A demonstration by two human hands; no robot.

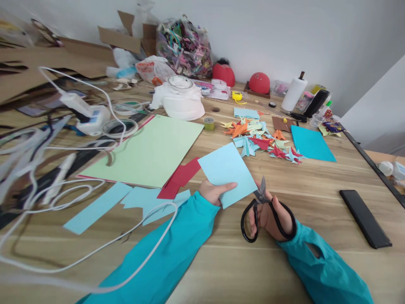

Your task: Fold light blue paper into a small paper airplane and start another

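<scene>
A light blue paper sheet [232, 166] is held at its lower left by my left hand [215, 192], the thumb lying on top of it. In my right hand [272, 213] are black-handled scissors [249, 223], their blades parted and pointing up beside the sheet's lower right corner. Left of my left hand lie red paper scraps [177, 179] and a light blue paper strip [98, 207]. Beyond the held sheet is a pile of folded paper pieces [261, 141] in orange, red, green and blue.
A large pale green sheet [152, 147] lies at the left, near white cables [110, 253] that cross the table. A black phone [365, 217] lies at the right. Behind the pile are a bright blue sheet [311, 142], a white roll [294, 93] and red cushions [259, 82].
</scene>
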